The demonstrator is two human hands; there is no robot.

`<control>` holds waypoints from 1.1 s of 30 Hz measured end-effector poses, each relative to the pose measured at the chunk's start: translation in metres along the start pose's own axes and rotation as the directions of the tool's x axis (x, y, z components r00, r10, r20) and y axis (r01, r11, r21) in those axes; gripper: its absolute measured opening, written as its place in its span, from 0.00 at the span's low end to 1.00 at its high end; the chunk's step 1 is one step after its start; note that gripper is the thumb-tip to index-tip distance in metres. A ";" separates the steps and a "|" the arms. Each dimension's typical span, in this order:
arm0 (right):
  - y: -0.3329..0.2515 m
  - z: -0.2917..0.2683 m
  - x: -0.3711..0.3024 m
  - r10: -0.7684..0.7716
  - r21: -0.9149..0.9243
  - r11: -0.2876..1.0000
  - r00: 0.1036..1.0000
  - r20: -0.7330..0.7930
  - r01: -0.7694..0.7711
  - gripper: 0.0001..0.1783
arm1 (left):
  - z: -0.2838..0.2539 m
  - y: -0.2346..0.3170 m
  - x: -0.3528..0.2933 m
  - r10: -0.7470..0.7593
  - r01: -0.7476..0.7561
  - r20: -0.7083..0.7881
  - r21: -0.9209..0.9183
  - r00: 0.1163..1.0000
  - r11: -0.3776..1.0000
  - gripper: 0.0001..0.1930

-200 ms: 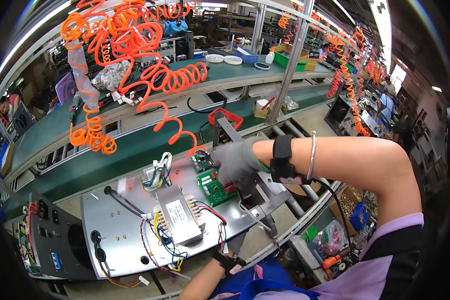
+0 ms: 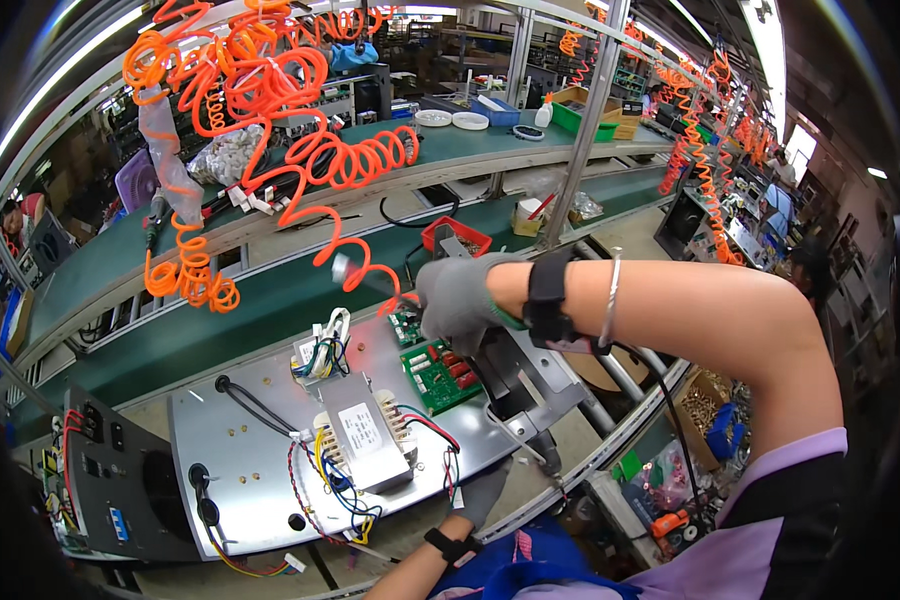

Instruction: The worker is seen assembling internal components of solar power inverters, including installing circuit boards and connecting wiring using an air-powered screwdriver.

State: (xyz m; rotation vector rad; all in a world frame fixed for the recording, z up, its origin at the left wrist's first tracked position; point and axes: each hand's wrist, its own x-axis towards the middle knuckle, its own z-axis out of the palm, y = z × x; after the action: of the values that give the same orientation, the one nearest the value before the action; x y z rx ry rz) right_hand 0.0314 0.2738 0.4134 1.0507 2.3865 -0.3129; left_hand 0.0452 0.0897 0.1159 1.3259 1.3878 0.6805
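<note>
My right hand, in a grey glove, is closed above the far right part of a metal panel. A blurred tool with a pale round end sticks out leftward from its fist; I cannot make out its kind. Below that hand lie a green circuit board with red parts and a smaller green board. My gloved left hand is at the panel's near edge, its fingers hidden. On the panel sit a transformer with coloured wires and a white-plugged wire bundle.
Coiled orange air hoses hang at the upper left, one reaching down near my right hand. A red tray lies beyond the panel by a metal post. A dark panel stands at left; a box of small metal parts is at right.
The tool's pale end has risen above the panel, and my right hand has shifted slightly up and left. In view, the panel sits slightly farther right; more of the green board shows.
</note>
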 end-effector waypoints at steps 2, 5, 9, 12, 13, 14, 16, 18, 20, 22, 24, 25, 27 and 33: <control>-0.012 0.006 0.000 -0.075 -0.243 0.967 0.997 0.011 0.076 0.15 | -0.006 0.015 -0.006 -0.191 0.188 0.040 0.051 0.981 0.981 0.32; -0.030 -0.002 -0.002 -0.033 -0.277 0.961 0.985 -0.168 -0.015 0.16 | -0.012 0.019 -0.013 -0.036 0.036 -0.006 0.073 0.999 0.997 0.31; -0.040 -0.034 -0.032 -0.220 -0.338 0.936 0.912 -0.346 0.097 0.12 | -0.007 0.017 -0.015 0.182 -0.192 -0.163 -0.049 0.970 0.980 0.25; -0.031 -0.045 -0.084 -0.220 -0.072 0.973 0.794 -0.566 0.218 0.16 | -0.006 0.020 -0.013 0.131 -0.130 -0.153 0.014 0.980 0.991 0.23; -0.025 -0.041 -0.106 -0.284 -0.058 0.943 0.703 -0.652 0.328 0.15 | -0.007 0.021 -0.013 0.081 -0.079 -0.107 0.024 0.991 0.997 0.24; -0.021 -0.036 -0.141 -0.302 0.054 0.892 0.681 -0.667 0.449 0.11 | -0.009 0.023 -0.012 0.065 -0.065 -0.038 -0.008 0.997 0.998 0.26; -0.007 -0.005 -0.188 -0.290 0.069 0.845 0.563 -0.774 0.530 0.07 | -0.011 0.025 -0.012 0.034 -0.034 0.003 0.048 0.999 0.998 0.27; 0.003 0.034 -0.227 -0.163 0.285 0.757 0.592 -0.789 0.588 0.03 | -0.011 0.026 -0.012 0.093 -0.091 -0.028 0.059 0.995 0.994 0.32; 0.017 0.081 -0.247 -0.015 0.593 0.579 0.734 -0.679 0.560 0.05 | -0.010 0.025 -0.013 -0.005 0.007 -0.031 0.063 1.000 0.998 0.33; 0.030 0.134 -0.242 0.109 0.816 0.226 0.819 -0.564 0.532 0.07 | -0.010 0.025 -0.012 -0.049 0.047 0.004 0.145 0.999 0.988 0.35; 0.037 0.187 -0.234 0.376 0.955 -0.042 0.890 -0.257 0.294 0.10 | -0.009 0.026 -0.011 -0.137 0.129 0.055 0.132 0.989 0.983 0.36; 0.039 0.211 -0.225 0.424 0.946 -0.036 0.862 -0.277 0.322 0.11 | -0.009 0.027 -0.012 -0.189 0.173 0.086 0.164 0.978 0.971 0.36; 0.041 0.249 -0.215 0.506 0.962 -0.090 0.844 -0.179 0.258 0.14 | -0.006 0.029 -0.014 -0.209 0.199 0.039 0.177 0.977 0.964 0.34; 0.058 0.287 -0.193 0.256 0.973 -0.196 0.964 -0.066 0.118 0.13 | 0.015 0.021 -0.024 -0.149 0.168 -0.226 0.068 0.963 0.983 0.25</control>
State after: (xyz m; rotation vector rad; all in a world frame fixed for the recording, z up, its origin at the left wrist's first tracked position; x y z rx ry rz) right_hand 0.2872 0.0783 0.2750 1.8673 1.7463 -2.5722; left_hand 0.0621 0.0686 0.1380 1.2174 1.7006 0.6805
